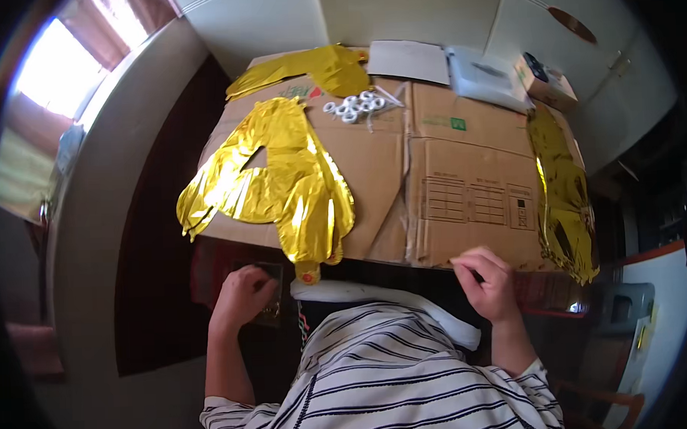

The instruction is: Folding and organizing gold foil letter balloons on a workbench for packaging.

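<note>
One broad cardboard-covered surface (470,161) stretches ahead of the left hand (246,295) and the right hand (488,283). Largest on it is a wrinkled gold foil shape (305,193), seemingly an uninflated balloon, spread out beyond the left hand; its near end hangs over the edge, just to the right of that hand. Two smaller gold foil pieces lie farther out: the side foil (562,184) along the edge to the right of the right hand, the far foil (342,69) well beyond the left. Past both hands, along the back, sit a pale flat sheet (408,62), a clear plastic package (486,82) and a small carton (559,93). Both hands are loosely curled near the close edge, with nothing seen in them; whether the fingertips meet, or the right ones touch the cardboard, I cannot tell. The step looks like a pause between handlings. Any move on the large foil would call for a forward reach and a light pinch, since such thin film probably creases and slides easily. Smallest are the white rings (353,107), clustered far ahead, between the two hands.
</note>
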Tool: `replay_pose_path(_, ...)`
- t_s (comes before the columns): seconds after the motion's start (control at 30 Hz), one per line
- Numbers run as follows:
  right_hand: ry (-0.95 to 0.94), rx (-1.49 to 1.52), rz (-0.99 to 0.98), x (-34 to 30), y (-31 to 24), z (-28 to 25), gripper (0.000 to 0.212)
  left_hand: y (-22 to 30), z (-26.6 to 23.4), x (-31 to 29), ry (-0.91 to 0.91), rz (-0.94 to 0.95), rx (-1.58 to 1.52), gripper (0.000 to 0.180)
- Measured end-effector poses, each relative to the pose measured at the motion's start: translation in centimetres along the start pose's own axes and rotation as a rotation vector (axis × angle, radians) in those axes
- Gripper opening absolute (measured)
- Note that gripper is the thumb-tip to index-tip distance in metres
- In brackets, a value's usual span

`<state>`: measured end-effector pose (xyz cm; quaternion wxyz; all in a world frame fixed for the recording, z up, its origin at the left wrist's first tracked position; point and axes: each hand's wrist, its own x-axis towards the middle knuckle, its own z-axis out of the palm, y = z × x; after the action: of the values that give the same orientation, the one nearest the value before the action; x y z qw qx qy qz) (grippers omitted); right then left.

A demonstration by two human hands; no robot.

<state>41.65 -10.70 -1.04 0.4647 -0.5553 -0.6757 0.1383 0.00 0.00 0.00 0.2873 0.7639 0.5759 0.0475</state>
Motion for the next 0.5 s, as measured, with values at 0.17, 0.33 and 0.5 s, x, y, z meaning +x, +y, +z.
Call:
replay_pose_path(0.17, -0.201, 0.128, -0.131, 7.3, -3.0, 8.7, 0.007, 4.3, -0.3, 1.3, 0.425, 0.668, 0.208, 0.03)
replay_pose_path(0.33, -0.368, 0.091, -0.287, 9.6, -2.2, 13.3, 0.011, 3.3, 2.6, 4.2, 0.422, 0.663, 0.274, 0.033)
replay_pose_path(0.5, -0.381, 0.04, -0.285, 9.6, -1.5, 14.8, 0.013, 5.0, 2.2, 4.5, 0.447, 0.656, 0.28, 0.025)
